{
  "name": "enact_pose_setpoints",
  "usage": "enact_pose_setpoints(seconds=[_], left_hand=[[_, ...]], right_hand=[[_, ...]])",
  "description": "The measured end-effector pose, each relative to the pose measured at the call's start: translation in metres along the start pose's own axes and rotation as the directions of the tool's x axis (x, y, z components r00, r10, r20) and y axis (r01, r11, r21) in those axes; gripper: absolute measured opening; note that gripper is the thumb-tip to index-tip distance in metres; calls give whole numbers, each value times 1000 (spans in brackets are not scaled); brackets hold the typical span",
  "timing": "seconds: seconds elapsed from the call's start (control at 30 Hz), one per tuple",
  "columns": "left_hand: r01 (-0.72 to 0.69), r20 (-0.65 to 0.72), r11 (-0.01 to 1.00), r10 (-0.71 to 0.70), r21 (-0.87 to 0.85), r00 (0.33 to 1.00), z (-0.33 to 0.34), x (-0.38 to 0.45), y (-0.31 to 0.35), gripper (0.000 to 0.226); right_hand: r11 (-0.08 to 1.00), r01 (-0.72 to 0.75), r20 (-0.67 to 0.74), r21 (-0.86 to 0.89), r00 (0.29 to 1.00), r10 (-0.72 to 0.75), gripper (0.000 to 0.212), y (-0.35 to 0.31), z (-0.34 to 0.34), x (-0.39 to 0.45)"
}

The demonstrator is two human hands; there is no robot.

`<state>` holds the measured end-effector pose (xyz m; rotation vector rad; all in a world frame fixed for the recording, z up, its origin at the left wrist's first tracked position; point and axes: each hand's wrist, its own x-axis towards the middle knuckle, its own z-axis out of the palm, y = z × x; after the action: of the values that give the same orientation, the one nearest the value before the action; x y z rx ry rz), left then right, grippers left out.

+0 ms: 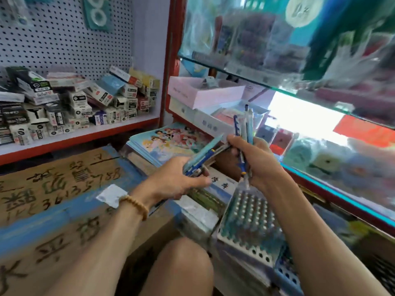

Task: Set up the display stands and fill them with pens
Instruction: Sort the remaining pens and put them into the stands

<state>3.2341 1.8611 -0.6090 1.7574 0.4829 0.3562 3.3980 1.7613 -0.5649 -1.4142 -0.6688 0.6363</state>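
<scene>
My left hand (177, 178) curls around a small bundle of blue pens (202, 155), which lie slanted across my palm with their far ends pointing toward two o'clock. My right hand (256, 161) pinches another few pens (242, 133) between thumb and fingers; these stand close to upright, tips down, tops reaching toward twelve o'clock. The two hands sit near each other, the left bundle's far end almost meeting my right thumb.

Straight below my right hand, at six o'clock from it, is the pen stand (245, 251), a white tray full of round holes, with rows of blue pens already standing in its far part and a line of bare holes along its near edge. A blue stand (286, 274) with holes sits at its four o'clock, partly under my right forearm.

At nine o'clock from my hands lies a cardboard box (53, 189) with handwritten characters. A stack of cartoon-cover notebooks (168, 139) rests at eleven o'clock, and small cartons (74, 103) pile on the shelf beyond. My beaded bracelet (136, 205) circles my left wrist.
</scene>
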Motion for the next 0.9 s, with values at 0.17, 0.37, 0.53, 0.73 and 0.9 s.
enact_pose_setpoints(seconds=[0.17,0.37,0.53,0.73,0.9], left_hand=[[-103,-52,993,100,-59,994,46,19,30,28],[-156,-82,876,134,-456,988,116,47,63,29],[-69,57,841,117,-536,991,174,56,69,23],[23,163,854,72,-519,984,205,55,45,11],[94,162,779,10,-620,987,214,56,31,16]], right_hand=[[996,87,-56,11,995,-86,44,-24,-69,-37],[981,71,-5,-179,997,-73,52,-18,-129,-91],[929,31,-27,-369,999,-45,30,-12,-155,-118],[914,-84,-53,-396,996,69,33,15,-187,-141],[932,-142,-133,-333,986,103,27,27,-203,-155]])
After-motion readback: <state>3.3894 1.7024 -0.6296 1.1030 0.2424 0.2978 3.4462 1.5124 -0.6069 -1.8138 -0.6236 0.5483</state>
